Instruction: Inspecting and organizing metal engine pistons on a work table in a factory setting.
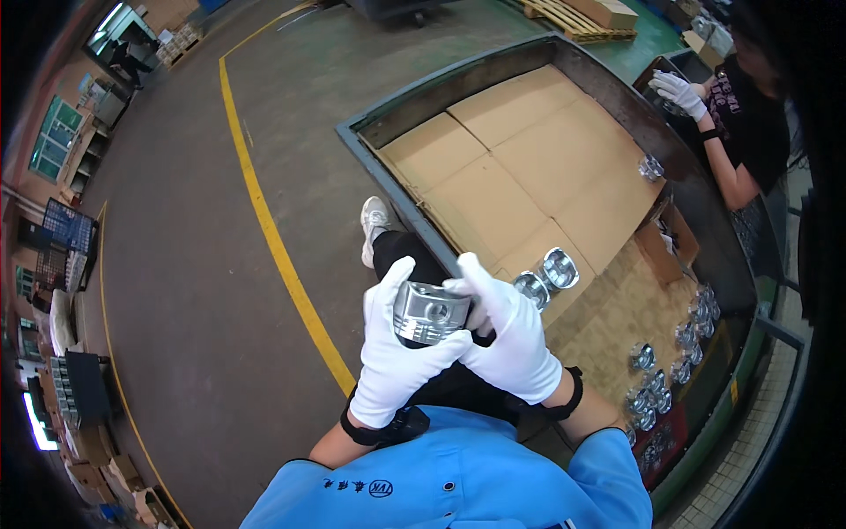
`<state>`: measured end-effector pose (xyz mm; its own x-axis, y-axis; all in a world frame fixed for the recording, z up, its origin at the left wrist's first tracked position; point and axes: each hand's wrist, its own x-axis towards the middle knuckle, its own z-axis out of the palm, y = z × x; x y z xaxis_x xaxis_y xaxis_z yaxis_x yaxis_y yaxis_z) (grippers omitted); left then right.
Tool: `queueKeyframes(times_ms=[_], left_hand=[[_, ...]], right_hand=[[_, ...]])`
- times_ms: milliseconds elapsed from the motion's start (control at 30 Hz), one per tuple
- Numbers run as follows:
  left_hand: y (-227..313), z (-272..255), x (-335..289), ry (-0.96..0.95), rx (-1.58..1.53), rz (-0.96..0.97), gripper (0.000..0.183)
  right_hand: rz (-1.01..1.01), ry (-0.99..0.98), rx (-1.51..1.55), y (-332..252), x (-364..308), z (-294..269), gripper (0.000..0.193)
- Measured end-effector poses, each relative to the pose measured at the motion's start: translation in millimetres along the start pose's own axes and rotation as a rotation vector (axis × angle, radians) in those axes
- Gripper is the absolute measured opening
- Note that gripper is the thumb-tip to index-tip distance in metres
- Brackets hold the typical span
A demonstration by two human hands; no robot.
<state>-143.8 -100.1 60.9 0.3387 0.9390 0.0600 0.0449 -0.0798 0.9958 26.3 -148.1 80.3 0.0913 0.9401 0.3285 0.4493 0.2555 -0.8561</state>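
Above lap: left hand (pixel 394 353), right hand (pixel 507 331) grip one metal piston (pixel 429 312).

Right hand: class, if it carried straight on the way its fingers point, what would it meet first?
The right hand points up-left across the metal piston it holds; just beyond is the left hand. Depth unclear.
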Motion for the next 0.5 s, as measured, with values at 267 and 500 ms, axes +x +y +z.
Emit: queueKeyframes(times_ms=[267, 500], left_hand=[[-6, -12, 9, -0.088, -0.087, 0.145, 0.113], [-19, -20, 22, -0.367, -0.516, -0.001, 0.067]], right_hand=[[-0.068, 0.069, 0.043, 13, -4, 1, 0.059], [0.05, -0.067, 0.36, 14, -10, 2, 0.057]])
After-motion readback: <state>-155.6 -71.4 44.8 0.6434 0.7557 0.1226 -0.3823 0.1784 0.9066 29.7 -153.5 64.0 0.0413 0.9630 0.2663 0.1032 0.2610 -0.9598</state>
